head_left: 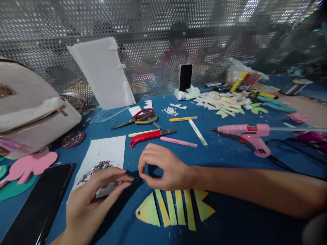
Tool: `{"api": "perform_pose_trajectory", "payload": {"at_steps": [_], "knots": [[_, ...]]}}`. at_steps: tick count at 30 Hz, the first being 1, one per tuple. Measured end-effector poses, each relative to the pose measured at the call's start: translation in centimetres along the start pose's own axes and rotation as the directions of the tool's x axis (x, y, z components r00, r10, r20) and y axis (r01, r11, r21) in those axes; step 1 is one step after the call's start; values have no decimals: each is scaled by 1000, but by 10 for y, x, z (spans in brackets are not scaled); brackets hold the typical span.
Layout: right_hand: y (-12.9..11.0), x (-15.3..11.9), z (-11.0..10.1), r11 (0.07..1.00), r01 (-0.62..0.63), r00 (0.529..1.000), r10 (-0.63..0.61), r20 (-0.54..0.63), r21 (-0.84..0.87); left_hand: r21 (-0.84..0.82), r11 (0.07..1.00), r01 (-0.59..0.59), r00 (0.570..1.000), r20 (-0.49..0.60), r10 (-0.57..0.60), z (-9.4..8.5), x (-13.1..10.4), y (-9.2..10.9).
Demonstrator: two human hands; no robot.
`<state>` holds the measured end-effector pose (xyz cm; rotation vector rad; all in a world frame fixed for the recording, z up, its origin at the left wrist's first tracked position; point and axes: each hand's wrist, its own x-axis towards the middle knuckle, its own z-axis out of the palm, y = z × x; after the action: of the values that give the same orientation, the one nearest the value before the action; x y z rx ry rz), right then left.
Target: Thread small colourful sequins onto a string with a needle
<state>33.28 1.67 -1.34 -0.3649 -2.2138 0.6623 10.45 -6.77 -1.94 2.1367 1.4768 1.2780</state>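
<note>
My left hand [98, 199] is at the lower left, thumb and fingertips pinched together. Close to its fingertips, my right hand [163, 166] curls thumb and forefinger into a ring, also pinched. A faint thin dark line seems to run between the two pinches, too fine to name. Just below my right hand lies a yellow-green fish cut into pieces: a head [150, 211] with a black eye dot, several separate strips [180, 209] and a notched tail [204, 207]. Behind my left fingers, small multicoloured beads or sequins [102, 165] are heaped on white paper [109, 146].
Beyond my hands lie a red-handled knife [145, 136], scissors [143, 117] and a pink marker [178, 142]. A pink glue gun [245, 132] trails its cord at right. Foam scraps [224, 102] pile behind. A phone [38, 204] and bag [33, 109] occupy the left.
</note>
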Motion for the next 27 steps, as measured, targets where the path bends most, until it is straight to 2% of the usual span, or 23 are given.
{"api": "perform_pose_trajectory", "payload": {"at_steps": [8, 13, 18, 24, 27], "knots": [[0, 0, 1, 1000, 1, 1000, -1, 26, -10, 3, 1000, -7, 996, 85, 7, 2, 2, -1], [1, 0, 2, 1000, 2, 999, -2, 45, -14, 24, 998, -65, 993, 103, 62, 3, 4, 2], [1, 2, 1, 1000, 0, 999, -1, 54, 7, 14, 999, -53, 993, 106, 51, 4, 8, 1], [0, 2, 0, 998, -42, 997, 39, 61, 50, 12, 1000, -25, 992, 121, 23, 6, 20, 3], [-1, 2, -1, 993, -95, 994, 91, 55, 70, 71, 995, -64, 991, 124, 55, 5, 33, 7]]}}
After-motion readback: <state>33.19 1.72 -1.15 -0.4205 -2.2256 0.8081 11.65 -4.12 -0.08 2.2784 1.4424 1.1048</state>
